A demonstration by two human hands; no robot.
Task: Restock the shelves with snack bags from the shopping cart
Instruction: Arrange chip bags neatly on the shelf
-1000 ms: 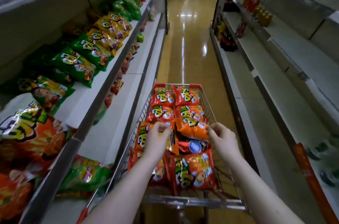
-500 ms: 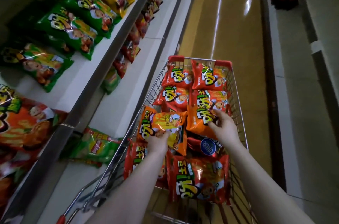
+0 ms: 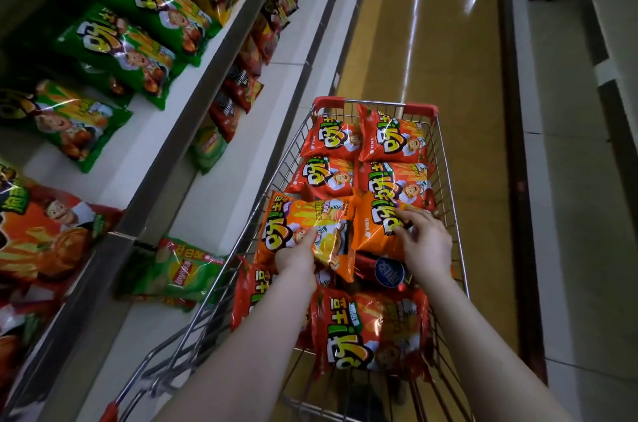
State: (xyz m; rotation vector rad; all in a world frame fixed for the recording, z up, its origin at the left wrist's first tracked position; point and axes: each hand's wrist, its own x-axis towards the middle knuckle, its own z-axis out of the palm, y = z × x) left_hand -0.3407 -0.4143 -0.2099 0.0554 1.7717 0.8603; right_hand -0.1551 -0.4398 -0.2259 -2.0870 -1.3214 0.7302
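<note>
From the head view, we judge the restocking well under way but far from done. Both hands are down in the shopping cart [image 3: 374,104]. The left hand [image 3: 297,257] has its grip closed on the near edge of the left orange bag [image 3: 303,226]. The right hand [image 3: 428,243] pinches the right orange bag [image 3: 371,230] beside it. Both bags lie on the heap and neither is lifted clear.

The upper shelf [image 3: 138,135] on our left already carries a row of green bags [image 3: 124,52] and, nearer us, orange-red bags [image 3: 45,235]. White gaps show between them, so there is room. The cart holds plenty more: red bags [image 3: 362,145] at the far end, another red bag [image 3: 369,332] near the handle, and a blue-labelled packet [image 3: 390,271] half buried under the right hand.

The lower shelf [image 3: 241,162] has a green crisp bag [image 3: 176,276] just beside the cart's wire wall (a tight squeeze). Anything lifted out must clear that wall and the upper shelf's edge.
</note>
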